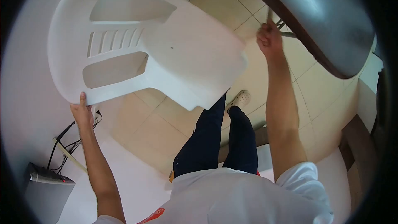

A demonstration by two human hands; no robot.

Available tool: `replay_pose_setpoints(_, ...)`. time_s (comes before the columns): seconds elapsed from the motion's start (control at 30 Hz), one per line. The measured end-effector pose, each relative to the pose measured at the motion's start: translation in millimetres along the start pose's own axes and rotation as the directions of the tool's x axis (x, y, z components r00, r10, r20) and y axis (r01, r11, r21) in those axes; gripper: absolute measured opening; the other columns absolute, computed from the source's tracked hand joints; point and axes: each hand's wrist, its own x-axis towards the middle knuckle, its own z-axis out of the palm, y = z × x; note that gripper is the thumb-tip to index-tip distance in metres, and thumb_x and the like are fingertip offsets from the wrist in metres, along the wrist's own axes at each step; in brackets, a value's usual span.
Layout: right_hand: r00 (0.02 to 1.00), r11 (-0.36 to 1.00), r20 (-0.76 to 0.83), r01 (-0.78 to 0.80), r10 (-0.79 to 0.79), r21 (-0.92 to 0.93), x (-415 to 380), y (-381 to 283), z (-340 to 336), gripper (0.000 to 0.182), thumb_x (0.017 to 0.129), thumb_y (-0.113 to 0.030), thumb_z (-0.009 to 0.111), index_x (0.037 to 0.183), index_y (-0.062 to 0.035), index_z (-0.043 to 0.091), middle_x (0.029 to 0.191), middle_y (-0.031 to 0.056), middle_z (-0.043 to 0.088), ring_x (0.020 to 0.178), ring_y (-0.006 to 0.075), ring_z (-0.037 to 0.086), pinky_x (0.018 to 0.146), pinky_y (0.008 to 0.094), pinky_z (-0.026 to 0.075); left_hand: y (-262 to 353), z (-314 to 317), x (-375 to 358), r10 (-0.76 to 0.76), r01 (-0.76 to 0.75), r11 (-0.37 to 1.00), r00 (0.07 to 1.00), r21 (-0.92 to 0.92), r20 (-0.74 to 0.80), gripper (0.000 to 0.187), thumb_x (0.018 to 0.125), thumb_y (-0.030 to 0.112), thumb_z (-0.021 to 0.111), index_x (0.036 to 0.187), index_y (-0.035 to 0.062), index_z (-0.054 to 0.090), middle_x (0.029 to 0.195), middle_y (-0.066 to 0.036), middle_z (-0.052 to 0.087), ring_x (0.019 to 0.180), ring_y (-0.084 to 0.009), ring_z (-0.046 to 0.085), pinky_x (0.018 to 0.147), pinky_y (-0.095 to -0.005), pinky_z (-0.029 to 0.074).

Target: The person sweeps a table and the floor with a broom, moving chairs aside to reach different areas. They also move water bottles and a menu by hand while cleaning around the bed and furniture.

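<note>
A white plastic armchair (186,54) fills the upper left of the head view, tilted, with its slotted back towards the left. My left hand (83,112) is closed round the chair's outer rim, the thumb lying on top. Off to the right of the chair, my right hand (269,39) is closed with its fingers curled, close to the edge of a dark-topped table (315,12). A thin pale bar shows just above that fist; whether the fingers grip it I cannot tell.
Metal table legs (289,34) stand under the tabletop. At the lower left, a grey box-like device (47,195) has black cables (68,151) near it, beside the wall. My foot in a beige clog (240,99) is on the tiled floor (166,116). Dark wooden furniture (360,141) stands at the right.
</note>
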Motion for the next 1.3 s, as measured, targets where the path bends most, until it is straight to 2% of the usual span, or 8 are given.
replay_pose_setpoints(0.1,0.904,0.952,0.392,-0.252,0.168,0.173,-12,-34,12,0.026,0.098,-0.019,0.038,0.081,-0.0022,0.047,0.064,0.0051,0.047,0.041,0.0078,0.030,0.032,0.0223,0.022,16,27,38,0.005,-0.005,1.000,1.000,-0.017,0.025,0.049,0.087,0.007,0.063,0.129,0.0056,0.038,0.122,-0.013,0.052,0.107,-0.0254,0.056,0.087,-0.0402,0.052)
replay_pose_setpoints(0.3,0.883,0.856,0.136,-0.468,0.449,0.218,56,-32,11,0.024,0.098,-0.019,0.038,0.084,-0.0022,0.047,0.061,0.0047,0.045,0.040,0.0082,0.034,0.033,0.0219,0.026,10,28,33,0.032,-0.031,0.999,0.999,-0.033,0.019,0.044,0.087,0.008,0.063,0.125,0.0053,0.040,0.118,-0.013,0.055,0.103,-0.0242,0.059,0.084,-0.0381,0.054)
replay_pose_setpoints(0.4,0.953,0.931,-0.300,-0.145,0.041,-0.334,82,-19,26,0.020,0.097,-0.019,0.043,0.084,-0.0032,0.045,0.060,0.0033,0.044,0.040,0.0090,0.033,0.035,0.0214,0.027,10,28,33,0.038,-0.037,0.999,0.999,-0.032,0.006,0.042,0.087,0.008,0.062,0.124,0.0051,0.041,0.115,-0.013,0.056,0.099,-0.0234,0.061,0.082,-0.0362,0.055)
replay_pose_setpoints(0.5,0.956,0.862,-0.220,0.059,-0.195,-0.504,28,2,54,0.015,0.095,-0.018,0.048,0.087,-0.0069,0.043,0.061,0.0022,0.045,0.040,0.0079,0.034,0.035,0.0208,0.030,14,32,33,0.021,-0.021,1.000,1.000,-0.021,0.000,0.041,0.088,0.009,0.062,0.123,0.0050,0.041,0.111,-0.013,0.058,0.096,-0.0227,0.062,0.079,-0.0340,0.055)
replay_pose_setpoints(0.73,0.896,0.886,-0.301,-0.402,0.328,-0.232,-93,-30,46,0.015,0.093,-0.021,0.052,0.101,-0.0108,0.045,0.063,0.0029,0.049,0.037,0.0060,0.033,0.032,0.0208,0.026,14,30,27,0.033,-0.032,0.999,0.999,-0.029,0.032,0.041,0.088,0.013,0.063,0.123,0.0053,0.042,0.112,-0.013,0.059,0.094,-0.0202,0.062,0.070,-0.0293,0.053)
replay_pose_setpoints(0.97,0.899,0.440,-0.402,-0.295,-0.172,-0.848,-128,-5,66,0.022,0.093,-0.019,0.052,0.110,-0.0073,0.045,0.056,0.0006,0.044,0.033,0.0053,0.031,0.030,0.0216,0.024,18,31,20,0.012,-0.012,1.000,1.000,-0.009,-0.003,0.042,0.088,0.011,0.063,0.123,0.0051,0.042,0.113,-0.009,0.057,0.098,-0.0164,0.058,0.073,-0.0290,0.051)
replay_pose_setpoints(1.23,0.828,0.311,-0.517,-0.561,0.218,-0.767,-93,-62,78,0.027,0.093,-0.027,0.052,0.113,-0.0099,0.046,0.061,0.0004,0.047,0.033,0.0055,0.031,0.031,0.0204,0.024,2,4,1,-0.083,0.083,0.997,0.995,0.006,0.057,0.046,0.089,0.004,0.058,0.130,0.0017,0.037,0.123,-0.011,0.051,0.107,-0.0204,0.055,0.089,-0.0340,0.049)
replay_pose_setpoints(1.3,0.674,0.333,-0.486,-0.717,0.557,-0.613,-33,-53,66,0.023,0.090,-0.023,0.050,0.074,-0.0068,0.049,0.049,-0.0026,0.040,0.033,0.0066,0.032,0.030,0.0196,0.026,-5,-12,-11,-0.100,0.100,0.995,0.992,0.011,0.073,0.046,0.089,0.004,0.057,0.130,0.0017,0.037,0.123,-0.011,0.051,0.108,-0.0205,0.054,0.090,-0.0345,0.049)
